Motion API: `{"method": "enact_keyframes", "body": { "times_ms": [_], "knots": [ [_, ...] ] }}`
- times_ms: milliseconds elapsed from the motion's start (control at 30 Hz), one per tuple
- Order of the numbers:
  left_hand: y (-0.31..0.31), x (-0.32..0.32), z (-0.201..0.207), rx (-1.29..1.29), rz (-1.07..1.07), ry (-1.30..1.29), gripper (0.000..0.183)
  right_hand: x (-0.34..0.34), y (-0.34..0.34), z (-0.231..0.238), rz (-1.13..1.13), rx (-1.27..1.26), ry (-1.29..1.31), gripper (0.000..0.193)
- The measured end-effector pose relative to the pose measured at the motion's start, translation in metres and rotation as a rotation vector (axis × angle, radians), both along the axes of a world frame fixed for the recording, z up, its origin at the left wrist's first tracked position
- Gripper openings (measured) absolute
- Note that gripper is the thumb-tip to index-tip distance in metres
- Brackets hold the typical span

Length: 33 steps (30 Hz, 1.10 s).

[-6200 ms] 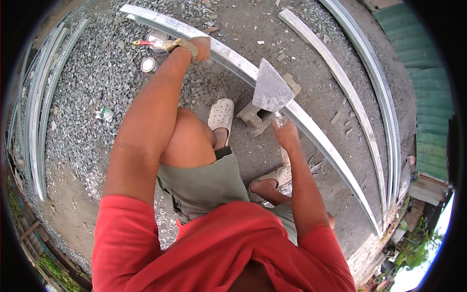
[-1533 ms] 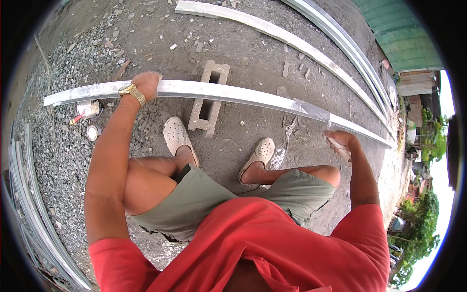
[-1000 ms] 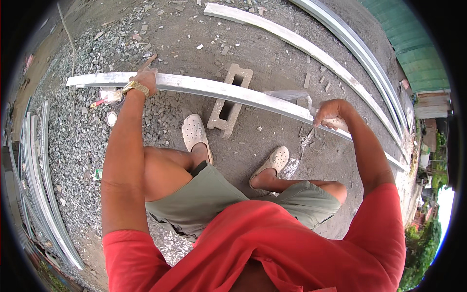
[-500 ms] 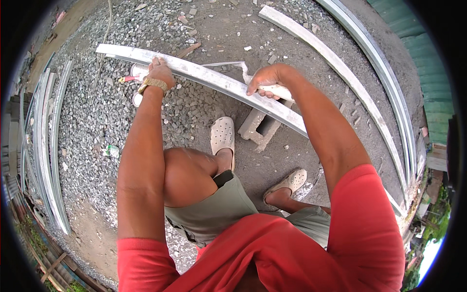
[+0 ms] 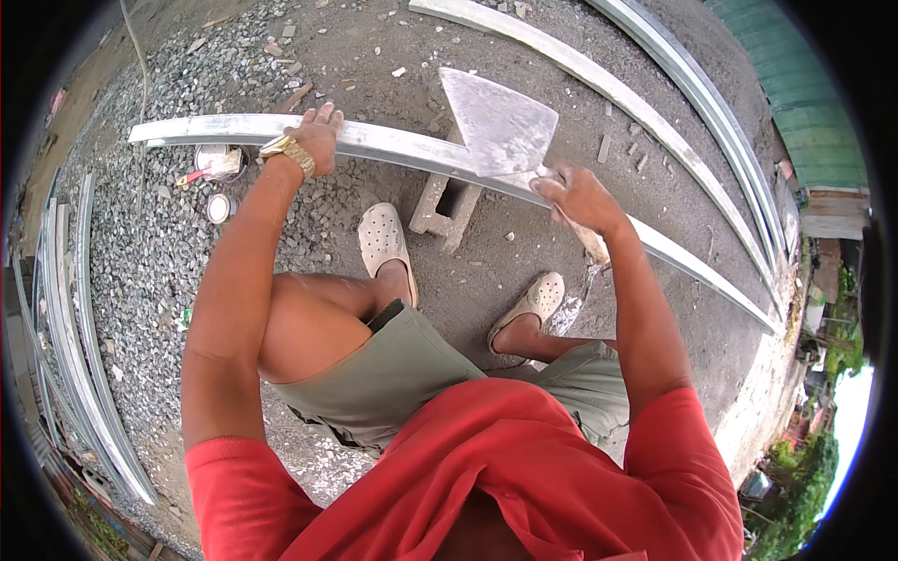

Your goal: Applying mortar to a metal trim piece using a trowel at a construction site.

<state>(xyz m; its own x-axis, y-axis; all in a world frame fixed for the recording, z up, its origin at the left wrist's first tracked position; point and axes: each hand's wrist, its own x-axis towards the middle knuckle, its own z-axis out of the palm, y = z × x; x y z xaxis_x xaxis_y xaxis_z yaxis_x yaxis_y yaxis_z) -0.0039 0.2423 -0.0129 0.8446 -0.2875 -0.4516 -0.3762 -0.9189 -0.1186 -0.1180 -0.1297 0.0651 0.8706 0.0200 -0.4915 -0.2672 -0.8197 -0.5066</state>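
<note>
The left hand [image 5: 316, 142] lies mostly open on the long metal bar [image 5: 398, 146], fingers a bit apart. The right hand [image 5: 582, 198] is curled around the handle of a flat trowel [image 5: 505, 122], its blade over the bar. The bar crosses over a gray block [image 5: 430, 220].

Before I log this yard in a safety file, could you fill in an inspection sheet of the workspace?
Surface: gravel at left, grey earth at centre.
Job's things: metal bar passing over a hollow block; broad trowel at the bar.
Clutter: brush at a can; metal lengths at upper right.
Hands: left hand on the bar; right hand gripping the trowel's handle.
Cables: thin cord-like line at upper left, kind unclear.
Surroundings: green metal sheeting at upper right.
</note>
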Motion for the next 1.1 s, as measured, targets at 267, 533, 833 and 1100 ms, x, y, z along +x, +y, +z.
{"method": "enact_keyframes", "body": {
  "times_ms": [267,533,833,1100],
  "knots": [
    [-0.162,-0.082,-0.015,-0.038,-0.001,-0.043,0.081,-0.192,-0.154,-0.054,-0.371,-0.215,-0.135,0.049],
    [-0.222,-0.122,-0.003,-0.161,-0.181,0.069,0.072,-0.183,-0.067,-0.093,-0.25,-0.172,-0.126,0.045],
    [-0.095,-0.04,0.025,0.162,-0.104,0.176,0.074,-0.193,-0.07,-0.092,-0.272,-0.212,-0.161,0.042],
    [-0.075,-0.025,0.046,0.036,-0.016,0.238,0.082,-0.187,-0.036,-0.081,-0.212,-0.23,-0.176,0.044]
  ]
}}
